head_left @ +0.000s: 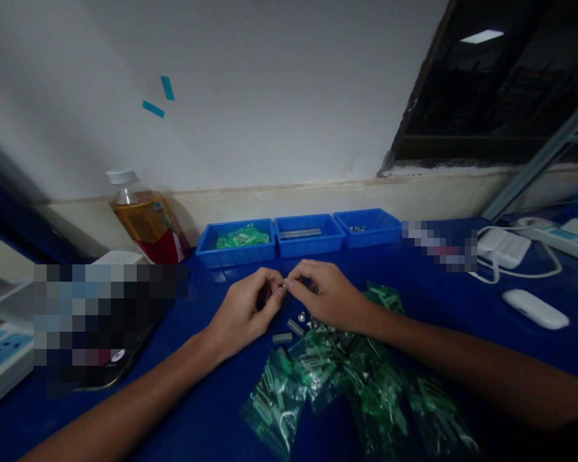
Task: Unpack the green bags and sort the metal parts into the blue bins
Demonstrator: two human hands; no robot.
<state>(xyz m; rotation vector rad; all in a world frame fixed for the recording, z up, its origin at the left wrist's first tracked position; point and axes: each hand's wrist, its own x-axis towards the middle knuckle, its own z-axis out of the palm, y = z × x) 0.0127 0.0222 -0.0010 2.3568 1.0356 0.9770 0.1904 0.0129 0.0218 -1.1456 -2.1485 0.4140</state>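
Note:
In the head view, my left hand (243, 311) and my right hand (332, 295) meet fingertip to fingertip above the blue table. Both are closed in a pinch around something tiny and light-coloured, too small to name. Just below them lie grey metal cylinders (282, 337) and a small shiny screw-like part (302, 317). Clear green plastic bags (277, 401) filled with long thin metal pieces spread out below and under my right forearm. My right hand partly covers the loose parts beside it.
Along the wall stand three blue bins: one with a green bag (243, 236), one with grey rods (300, 233), one with small metal parts (357, 228). A drink bottle (147, 218) stands at left. White cables, a charger (505, 248) and a white case (535, 308) lie right.

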